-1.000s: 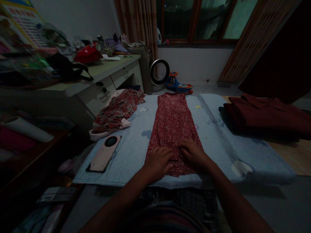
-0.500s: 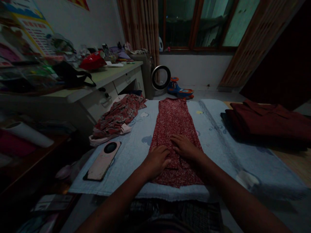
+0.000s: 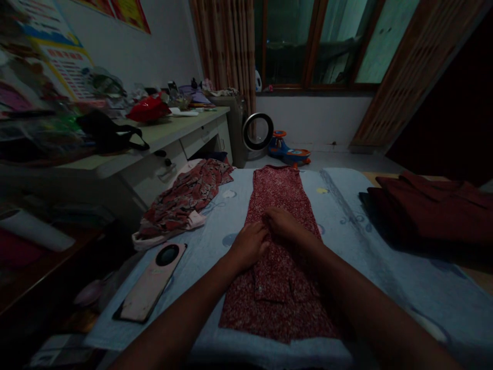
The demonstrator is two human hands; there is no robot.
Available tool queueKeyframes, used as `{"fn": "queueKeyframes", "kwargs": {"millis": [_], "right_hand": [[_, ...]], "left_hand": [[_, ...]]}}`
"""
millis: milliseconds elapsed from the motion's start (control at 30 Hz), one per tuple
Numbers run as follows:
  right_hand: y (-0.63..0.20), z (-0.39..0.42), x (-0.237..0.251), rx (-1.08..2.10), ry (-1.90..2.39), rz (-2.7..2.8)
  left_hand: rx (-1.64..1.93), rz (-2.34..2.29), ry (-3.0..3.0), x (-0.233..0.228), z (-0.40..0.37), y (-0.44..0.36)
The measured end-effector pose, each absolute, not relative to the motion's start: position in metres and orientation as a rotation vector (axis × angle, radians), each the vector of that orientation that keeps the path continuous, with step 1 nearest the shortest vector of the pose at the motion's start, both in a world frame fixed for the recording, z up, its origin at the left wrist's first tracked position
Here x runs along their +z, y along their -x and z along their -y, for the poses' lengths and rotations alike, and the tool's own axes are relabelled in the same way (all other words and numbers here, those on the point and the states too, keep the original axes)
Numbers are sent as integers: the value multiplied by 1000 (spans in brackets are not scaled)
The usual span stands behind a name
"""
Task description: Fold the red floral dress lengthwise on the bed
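A long dark-red garment (image 3: 277, 187) with small white speckles lies flat, folded narrow, on a light-blue cloth (image 3: 339, 231). It widens towards its near hem, and a folded-in strip like a sleeve shows near that end. My left hand (image 3: 251, 244) rests over its left middle, fingers curled in on the fabric. Close beside it, my right hand (image 3: 285, 224) has its fingers bent and pressed together on the same garment. The fingertips of both hands nearly meet, and the cloth between them is partly hidden. Left of the garment lies a pinkish phone (image 3: 148, 290), back up.
A crumpled reddish patterned garment (image 3: 188, 195) lies at the far left of the blue cloth. Folded dark-red and dark clothes (image 3: 435, 205) are stacked at the right. A cluttered desk (image 3: 162, 134) stands left; beyond are an open round washer door (image 3: 258, 131) and a blue-orange ride-on toy (image 3: 288, 151).
Both hands have moved slightly up the garment and closer together, and their fingers have gone from lying flatter to curled. The view has tilted a little, showing more of the near hem.
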State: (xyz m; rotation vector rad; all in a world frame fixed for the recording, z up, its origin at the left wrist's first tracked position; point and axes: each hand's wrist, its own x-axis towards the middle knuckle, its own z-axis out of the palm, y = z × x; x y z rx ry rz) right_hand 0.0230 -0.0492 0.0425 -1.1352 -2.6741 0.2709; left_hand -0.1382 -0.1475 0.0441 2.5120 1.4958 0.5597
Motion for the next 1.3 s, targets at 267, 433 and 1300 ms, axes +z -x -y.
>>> {"fn": "queueKeyframes", "kwargs": {"millis": [267, 433, 1300], "right_hand": [[-17, 4, 34, 247, 1184, 2654], [-16, -24, 41, 211, 1336, 2636], [-25, -29, 5, 195, 1256, 2473]], "left_hand": [[625, -1463, -2442, 13, 150, 145], [744, -1410, -2263, 33, 138, 147], [682, -2493, -1578, 10, -71, 164]]}}
